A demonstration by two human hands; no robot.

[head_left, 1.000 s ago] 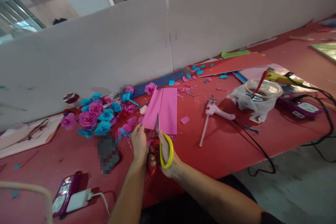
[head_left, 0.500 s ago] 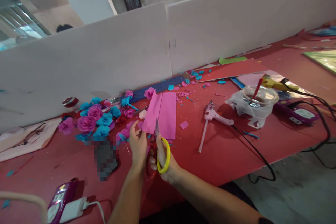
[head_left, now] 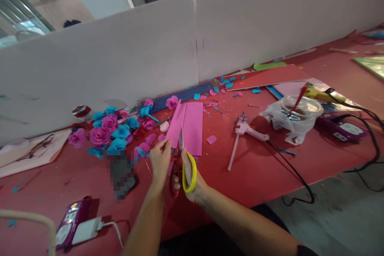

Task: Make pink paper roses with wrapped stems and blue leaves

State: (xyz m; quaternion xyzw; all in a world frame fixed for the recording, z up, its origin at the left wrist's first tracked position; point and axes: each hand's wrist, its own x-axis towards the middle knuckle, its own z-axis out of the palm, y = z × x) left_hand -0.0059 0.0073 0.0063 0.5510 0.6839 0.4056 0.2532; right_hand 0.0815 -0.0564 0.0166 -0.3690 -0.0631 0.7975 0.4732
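My left hand (head_left: 160, 159) pinches the lower edge of a pink paper strip (head_left: 177, 122), which slants up from the fingertips. My right hand (head_left: 198, 191) grips a pair of scissors (head_left: 195, 173) with one yellow and one red handle loop. Their blades point up and away, next to the strip's right edge; I cannot tell whether they touch it. Flat on the table beneath lies a wider pink paper sheet (head_left: 193, 130). Left of my hands is a pile of pink and blue paper flowers (head_left: 121, 131), with loose pink petals (head_left: 150, 139) near my left fingers.
On the red table (head_left: 216, 192), a glue gun (head_left: 250, 131) with its stick and cable lies to the right. Beyond it stands a clear plastic tub (head_left: 300, 110) in a bag. A dark phone (head_left: 122, 176) and a purple power strip (head_left: 73, 218) lie left. A white partition (head_left: 135, 52) borders the back.
The view has shifted slightly. My left fingers have closed into a tighter pinch on the strip, and the strip looks narrower. The scissors remain in my right hand.
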